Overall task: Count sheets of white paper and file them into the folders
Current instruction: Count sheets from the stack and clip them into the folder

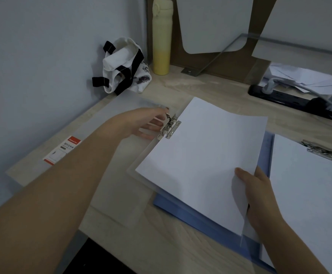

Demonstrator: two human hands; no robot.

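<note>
A stack of white sheets (200, 159) is held over the right half of an open clear folder (113, 165), whose left cover is spread flat on the desk (171, 248) and carries a red-and-white label (62, 150). The sheets are pinched at their near right corner by the right hand (260, 196), thumb on top and fingers beneath, so its grip is clamped on the paper; that corner is bent upward. The far left edge of the sheets is set against the metal clip (170, 126) at the folder's spine. The clip is touched by the fingertips of the left hand (151, 123), which is reached across the clear cover; the thumb is hidden, so whether this grip is closed on the clip cannot be told. A blue folder (204, 222) is seen beneath the clear one, showing along its near and right edges. Just to the right, a second stack (309, 194) is pinned under a second clip (324, 152). At the back of the desk, a yellow bottle (161, 36) is stood upright, with a white bag (123, 66) with black straps slumped just to its left. A black power strip (299, 101) is laid at the far right.
</note>
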